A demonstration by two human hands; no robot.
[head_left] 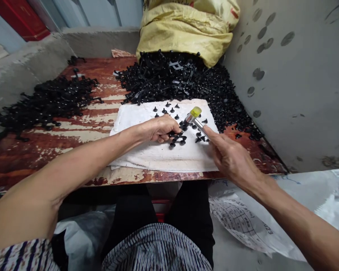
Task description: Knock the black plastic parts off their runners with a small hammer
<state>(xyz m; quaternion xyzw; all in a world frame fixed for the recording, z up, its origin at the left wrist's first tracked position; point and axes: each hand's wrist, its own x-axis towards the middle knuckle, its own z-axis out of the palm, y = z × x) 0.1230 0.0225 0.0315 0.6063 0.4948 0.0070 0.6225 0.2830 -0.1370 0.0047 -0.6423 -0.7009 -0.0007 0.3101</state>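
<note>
Striped shirt [155,248] at the very front of view — and on a folded white cloth [161,160], black plastic fasteners [177,138] are pinned by the left hand [158,128], fingers curled tightly on them, while a yellow-tipped hammer [196,111] is gripped just beside them, clamped in the fingers of the right hand [228,154].

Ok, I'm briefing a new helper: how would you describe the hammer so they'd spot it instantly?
On the worn table, find the white cloth dotted with black fasteners. Over it, the right hand grips a hammer, the only tool in sight, its tip yellow.

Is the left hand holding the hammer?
No, the right hand grips the yellow-tipped hammer, while the left hand touches black plastic pieces.
</note>
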